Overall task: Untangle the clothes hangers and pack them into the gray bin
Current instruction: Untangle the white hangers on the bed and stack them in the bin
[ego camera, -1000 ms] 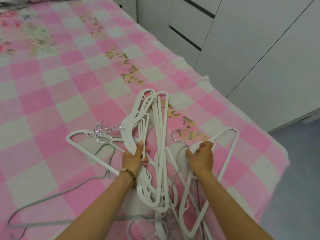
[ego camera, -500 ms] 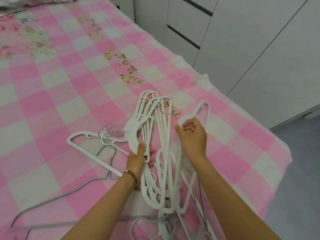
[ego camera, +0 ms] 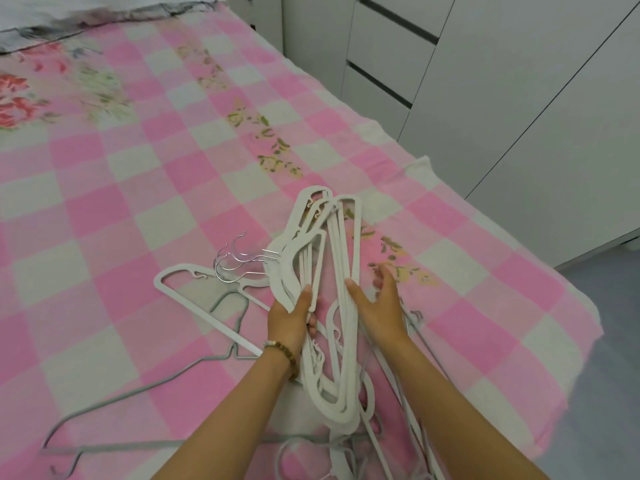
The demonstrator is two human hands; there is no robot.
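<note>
A stack of several white plastic hangers lies lengthwise on the pink checked bed, metal hooks pointing left. My left hand grips the stack at its shoulder, thumb on top. My right hand rests flat against the stack's right side, fingers spread, holding nothing. Another white hanger lies loose to the left. A grey wire hanger sprawls toward the bottom left. More tangled hangers lie under my forearms. The gray bin is not in view.
The bed fills most of the view, its edge running diagonally at the right. White wardrobe doors and drawers stand beyond it. Grey floor shows at the lower right.
My right hand brought a white hanger from the right onto the stack, let go of it, and now lies open beside the stack. My left hand kept its grip.
</note>
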